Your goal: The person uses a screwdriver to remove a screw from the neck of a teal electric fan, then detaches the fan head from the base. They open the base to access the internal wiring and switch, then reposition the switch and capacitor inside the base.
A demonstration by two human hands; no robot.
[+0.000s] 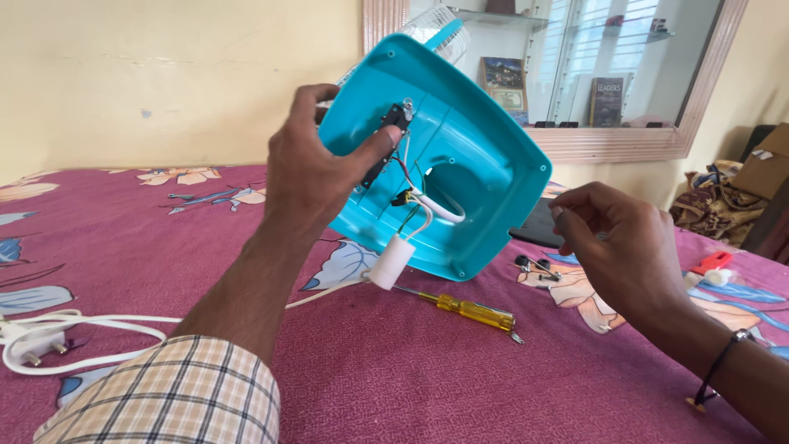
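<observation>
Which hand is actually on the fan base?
The left hand: it grips the turquoise fan base, thumb on the black switch block. The right hand hovers apart, fingers pinched, beside the loose screws.

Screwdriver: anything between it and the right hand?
Nothing visible. The screwdriver lies bare on the bedspread, below the fan base; the right hand hovers apart, up and to its right.

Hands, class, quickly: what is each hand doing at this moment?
Left hand: closed on the turquoise plastic fan base, thumb on its black switch block.
Right hand: fingertips pinched together above the maroon floral bedsheet; anything held cannot be told.
</observation>
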